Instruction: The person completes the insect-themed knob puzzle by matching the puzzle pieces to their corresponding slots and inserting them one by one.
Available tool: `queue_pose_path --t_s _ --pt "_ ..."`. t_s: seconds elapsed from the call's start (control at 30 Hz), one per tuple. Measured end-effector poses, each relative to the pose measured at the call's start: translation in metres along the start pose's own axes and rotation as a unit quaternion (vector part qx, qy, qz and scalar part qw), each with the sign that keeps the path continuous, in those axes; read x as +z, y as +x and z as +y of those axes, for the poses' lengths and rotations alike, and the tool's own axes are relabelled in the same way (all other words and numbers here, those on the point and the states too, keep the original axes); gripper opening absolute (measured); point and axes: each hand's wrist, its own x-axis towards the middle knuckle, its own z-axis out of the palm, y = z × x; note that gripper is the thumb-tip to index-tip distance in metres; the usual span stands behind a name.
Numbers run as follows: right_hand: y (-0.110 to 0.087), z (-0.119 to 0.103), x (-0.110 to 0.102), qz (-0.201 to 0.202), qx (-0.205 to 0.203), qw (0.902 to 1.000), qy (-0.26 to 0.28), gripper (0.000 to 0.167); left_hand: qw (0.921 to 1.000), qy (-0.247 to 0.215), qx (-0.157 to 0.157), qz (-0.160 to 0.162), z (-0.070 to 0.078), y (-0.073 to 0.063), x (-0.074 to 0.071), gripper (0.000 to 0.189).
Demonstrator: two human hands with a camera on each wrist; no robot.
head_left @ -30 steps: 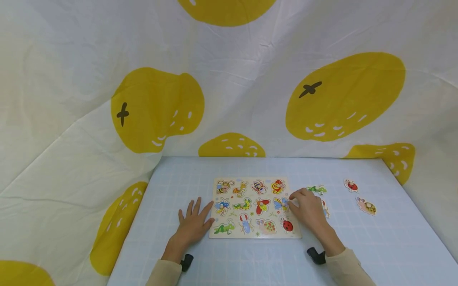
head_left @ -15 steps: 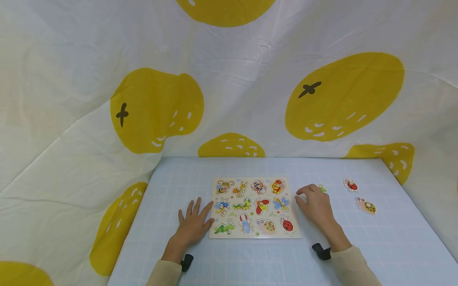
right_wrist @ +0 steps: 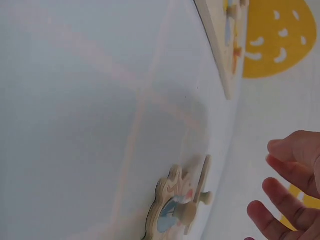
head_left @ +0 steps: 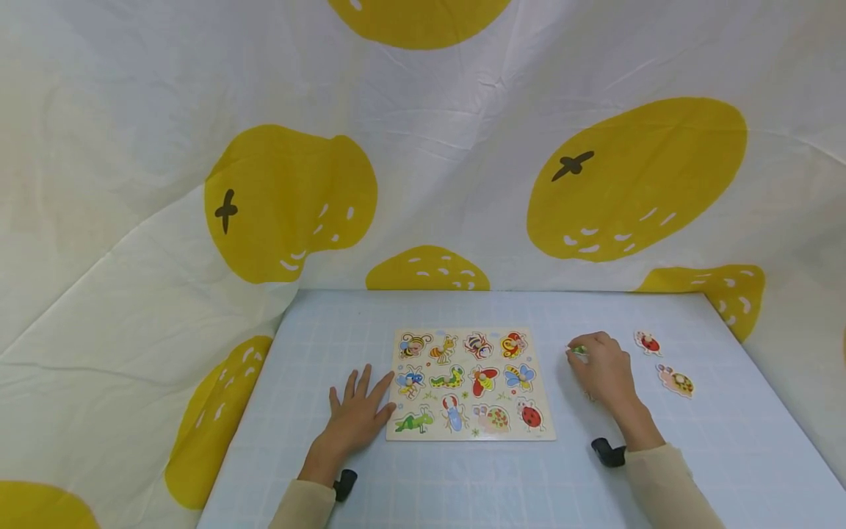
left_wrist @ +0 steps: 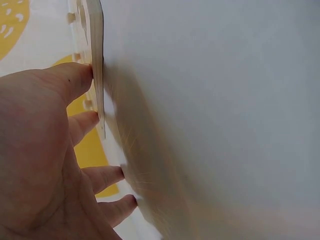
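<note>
My left hand (head_left: 357, 420) lies with spread fingers at the left edge of a wooden insect peg puzzle board (head_left: 465, 435). In the left wrist view, the thumb and a finger (left_wrist: 85, 122) touch the board's edge (left_wrist: 98, 75). My right hand (head_left: 606, 371) is over the loose pieces right of the board, its thumb and forefinger around a green grasshopper piece (head_left: 579, 351) as seen from the head. From the right wrist, the loosely bent fingers (right_wrist: 287, 172) hold nothing, apart from a knobbed piece with a blue patch (right_wrist: 167, 215) and a thin piece seen edge-on (right_wrist: 204, 175).
Farther right lie a ladybird piece (head_left: 648, 343) and a snail piece (head_left: 677, 381). Knobs of fitted pieces stick up from the board. A pale checked cloth covers the table (head_left: 463, 485), and a white curtain with yellow fruit (head_left: 456, 169) hangs behind it.
My right hand has moved away from the blue dragonfly at the board's right side, rightward to the grasshopper piece. The left hand has stayed at the board's left edge.
</note>
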Motion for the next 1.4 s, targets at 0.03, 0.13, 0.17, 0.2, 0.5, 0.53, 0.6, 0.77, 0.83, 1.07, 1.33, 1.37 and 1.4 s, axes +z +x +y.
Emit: queue_pose_path --t_s 0.03,0.13,0.17,0.2,0.5,0.53,0.6,0.77,0.83,1.07,1.33,1.37,1.4 --pt "0.001 0.002 -0.001 -0.001 0.003 1.0 -0.002 0.018 1.0 -0.001 0.0 0.0 0.0 0.0 0.0 0.061" --pt "0.005 0.009 -0.003 0.001 0.008 1.0 -0.004 0.018 1.0 -0.003 -0.001 -0.001 0.0 0.0 0.0 0.061" --pt "0.007 0.011 -0.004 0.001 0.011 0.9999 -0.002 0.019 1.0 -0.002 -0.001 -0.001 0.0 0.0 0.0 0.061" --pt "0.008 0.013 -0.005 0.001 0.013 0.9999 0.001 0.019 1.0 -0.001 -0.001 -0.002 0.0 0.0 0.0 0.061" --pt "0.02 0.029 -0.005 -0.009 0.03 0.9995 0.007 0.021 1.0 0.002 0.001 -0.003 -0.002 0.001 0.001 0.061" --pt "0.021 0.03 -0.005 -0.011 0.028 0.9995 0.006 0.021 1.0 0.002 0.001 -0.003 -0.002 0.001 0.0 0.061" --pt "0.023 0.032 -0.004 -0.015 0.025 0.9995 0.006 0.021 1.0 0.001 0.002 -0.002 -0.002 0.001 0.0 0.061" --pt "0.028 0.036 -0.005 -0.031 0.019 0.9994 0.003 0.02 1.0 -0.004 0.001 -0.002 0.0 0.0 -0.002 0.061" --pt "0.029 0.038 -0.005 -0.04 0.022 0.999 0.0 0.02 1.0 -0.006 0.0 -0.003 0.0 0.0 -0.003 0.061" --pt "0.032 0.045 -0.003 -0.065 0.039 0.9971 -0.008 0.02 1.0 -0.004 -0.001 -0.004 0.001 -0.001 -0.003 0.061" --pt "0.034 0.049 0.002 -0.087 0.053 0.9947 -0.011 0.022 1.0 -0.001 0.003 -0.002 -0.001 0.0 -0.002 0.061" --pt "0.034 0.05 0.003 -0.088 0.053 0.9946 -0.011 0.022 1.0 -0.001 0.004 -0.002 -0.002 0.0 -0.002 0.061" --pt "0.034 0.05 0.003 -0.089 0.051 0.9946 -0.011 0.022 1.0 -0.002 0.004 -0.001 -0.002 0.0 -0.001 0.061"
